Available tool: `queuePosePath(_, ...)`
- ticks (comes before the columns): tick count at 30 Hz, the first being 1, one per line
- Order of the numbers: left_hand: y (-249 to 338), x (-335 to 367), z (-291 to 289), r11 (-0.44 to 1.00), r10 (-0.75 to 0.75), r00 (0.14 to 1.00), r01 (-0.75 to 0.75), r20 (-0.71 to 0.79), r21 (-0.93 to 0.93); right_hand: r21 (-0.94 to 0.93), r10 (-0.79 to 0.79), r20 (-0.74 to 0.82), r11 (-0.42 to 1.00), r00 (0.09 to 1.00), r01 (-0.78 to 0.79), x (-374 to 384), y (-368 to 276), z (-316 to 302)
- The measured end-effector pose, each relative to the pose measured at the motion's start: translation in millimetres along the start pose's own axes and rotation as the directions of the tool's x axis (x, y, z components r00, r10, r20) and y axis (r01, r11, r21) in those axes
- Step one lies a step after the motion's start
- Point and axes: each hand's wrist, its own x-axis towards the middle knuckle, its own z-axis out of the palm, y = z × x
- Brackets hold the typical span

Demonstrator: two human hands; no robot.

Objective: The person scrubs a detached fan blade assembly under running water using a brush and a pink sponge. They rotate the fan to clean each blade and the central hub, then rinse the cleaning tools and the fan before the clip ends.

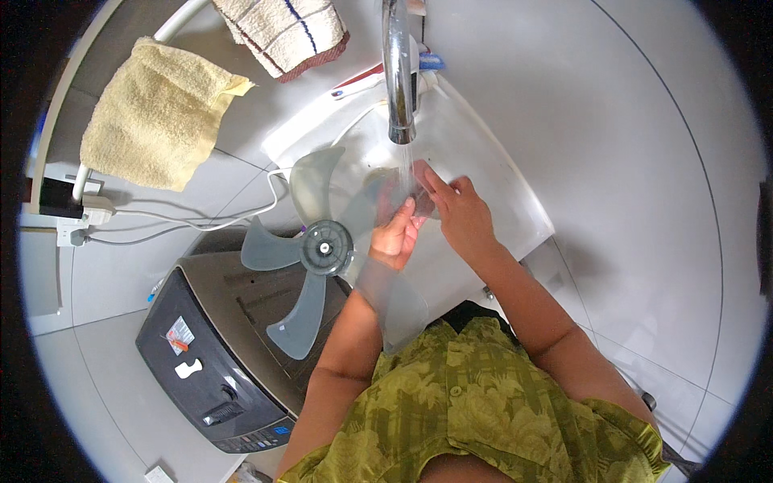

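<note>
A grey translucent fan blade wheel [325,248] with several blades around a dark round hub is held tilted over the white washbasin [515,197]. My left hand [393,235] grips one of its blades near the outer end, thumb on top and fingers showing dimly through the plastic. Against the tip of that same blade, my right hand [465,216] presses its fingers, some of them bent around the edge. Water runs from the chrome faucet [398,88] onto the blade just beside both hands. Another blade lies across my left forearm.
At the left stands a dark top-loading washing machine [241,354]. A yellow towel [157,117] and a checked towel [286,32] hang on a white rail above. White cables [201,221] lead to a wall socket. Toothbrushes [358,80] lie behind the basin.
</note>
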Motion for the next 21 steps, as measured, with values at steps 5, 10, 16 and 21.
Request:
queuePosePath(5,8,0,-4,1.000,0.007,1.000,-0.007,0.002,0.023,-0.024,-0.037,0.040,0.999,0.999,0.038,-11,-1,9)
queuePosePath(10,13,-9,-3,0.998,-0.058,0.997,0.057,0.041,0.017,0.004,0.007,0.107,1.000,0.994,-0.008,-45,3,10)
queuePosePath(16,10,-4,9,0.999,-0.045,0.999,0.045,0.019,-0.022,-0.004,0.015,-0.007,1.000,1.000,-0.015,2,1,17)
queuePosePath(21,17,-8,-15,0.992,-0.076,0.994,0.067,0.078,0.111,0.015,0.017,0.103,1.000,0.995,-0.019,-49,2,10)
